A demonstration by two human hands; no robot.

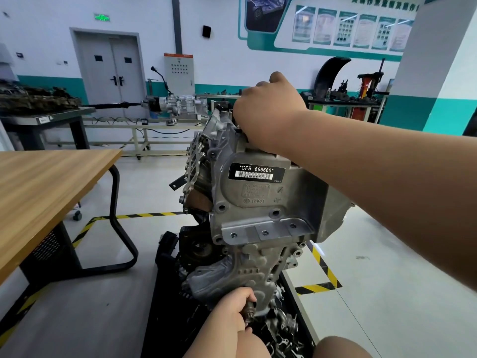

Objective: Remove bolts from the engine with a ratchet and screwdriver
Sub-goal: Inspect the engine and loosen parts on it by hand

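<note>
On a black base (pixel 165 332) on the floor, the engine (pixel 258 202) stands upright beside the wooden tabletop (pixel 46 182). The right hand (pixel 268 109) curls over the engine's top, but I cannot tell what it clasps. The left hand (pixel 232 311) grips a small metal tool (pixel 249 310) at the engine's lower end.

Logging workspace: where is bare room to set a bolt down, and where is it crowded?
The wooden table left of the engine shows a bare top. Crowded: the black tray under the engine, loose parts beside the left hand gripping a tool; the right hand covers the engine's top.
</note>
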